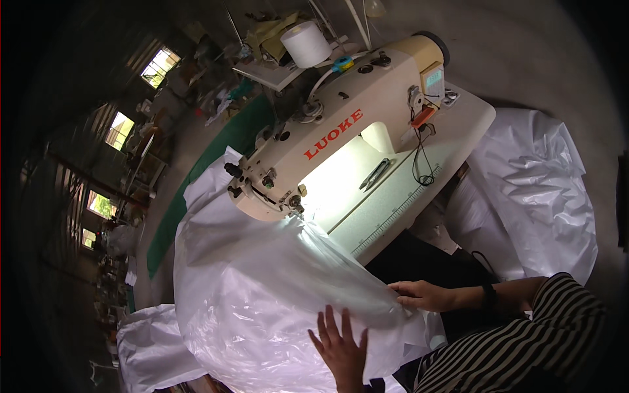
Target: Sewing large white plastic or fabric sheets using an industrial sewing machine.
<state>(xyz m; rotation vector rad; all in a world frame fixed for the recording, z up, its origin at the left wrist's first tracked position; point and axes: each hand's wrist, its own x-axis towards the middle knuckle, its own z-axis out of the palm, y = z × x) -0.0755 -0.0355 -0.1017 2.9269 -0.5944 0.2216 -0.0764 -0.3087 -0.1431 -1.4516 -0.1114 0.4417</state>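
Observation:
A large sheet of shiny white fabric [262, 281] billows over the front of the sewing machine [393, 72]. Its upper part runs under the needle area [296, 204], where the lamp lights it brightly. My left hand [342, 347] lies flat on the fabric with its fingers spread. Farther right, my right hand [426, 296] pinches the fabric's near edge between thumb and fingers. A dark band [489, 298] circles my right wrist. Some of the fabric's lower folds are hidden behind my left hand.
Thread snips [375, 174] lie on the machine bed under the arm. A white thread cone [306, 44] stands behind the machine. More shiny white fabric [531, 190] is heaped at right. Green cloth [196, 180] stretches along the far left side, with cluttered benches and windows beyond.

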